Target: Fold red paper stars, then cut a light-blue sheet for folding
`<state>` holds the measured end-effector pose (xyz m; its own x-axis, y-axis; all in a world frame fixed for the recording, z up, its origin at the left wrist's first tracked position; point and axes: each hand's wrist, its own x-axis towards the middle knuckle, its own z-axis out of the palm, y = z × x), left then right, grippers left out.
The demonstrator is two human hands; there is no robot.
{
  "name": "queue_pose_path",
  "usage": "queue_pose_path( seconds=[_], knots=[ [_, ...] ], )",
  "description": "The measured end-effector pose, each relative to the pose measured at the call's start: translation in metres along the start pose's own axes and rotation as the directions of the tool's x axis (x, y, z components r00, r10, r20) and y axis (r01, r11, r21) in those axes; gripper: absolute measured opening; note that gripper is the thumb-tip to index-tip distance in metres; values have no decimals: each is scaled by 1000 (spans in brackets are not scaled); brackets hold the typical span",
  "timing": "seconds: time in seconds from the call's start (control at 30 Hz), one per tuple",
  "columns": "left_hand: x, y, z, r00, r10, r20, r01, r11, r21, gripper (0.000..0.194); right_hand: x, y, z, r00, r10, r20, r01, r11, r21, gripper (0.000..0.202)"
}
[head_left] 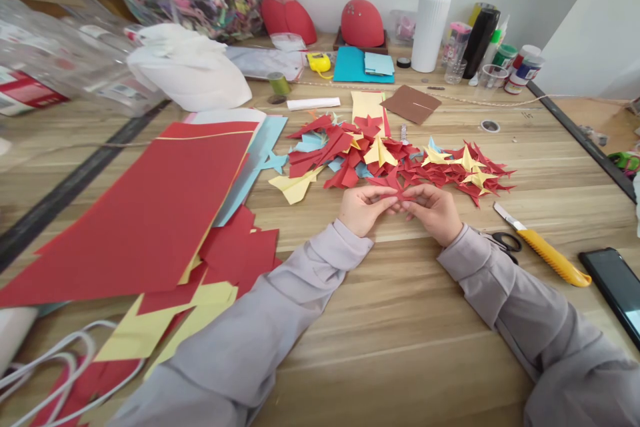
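A small red folded paper piece (399, 192) is held between my two hands over the wooden table. My left hand (364, 208) pinches its left side between thumb and fingers. On the other side, my right hand (436, 211) grips the paper the same way, and the fingertips of both hands nearly meet. Just beyond them lies a pile of red, yellow and blue folded paper pieces (345, 150). Several red and yellow paper stars (467, 167) are heaped at its right.
Large red paper sheets (150, 213) and cut scraps (240, 247) cover the left side. A yellow utility knife (555, 257), black scissors (507, 242) and a phone (613, 287) lie at the right. Bottles and jars (527, 70) stand at the back right.
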<state>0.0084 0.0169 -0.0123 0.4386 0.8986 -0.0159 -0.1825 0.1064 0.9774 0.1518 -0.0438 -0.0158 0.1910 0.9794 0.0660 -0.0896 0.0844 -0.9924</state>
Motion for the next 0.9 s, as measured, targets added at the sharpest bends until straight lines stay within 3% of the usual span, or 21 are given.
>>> queue_pose_path(
  seconds=[0.9],
  knots=[
    [-1, -2, 1, 998, 59, -11, -59, 997, 41, 30, 2, -3, 1, 995, 45, -84, -38, 995, 88, 36]
  ],
)
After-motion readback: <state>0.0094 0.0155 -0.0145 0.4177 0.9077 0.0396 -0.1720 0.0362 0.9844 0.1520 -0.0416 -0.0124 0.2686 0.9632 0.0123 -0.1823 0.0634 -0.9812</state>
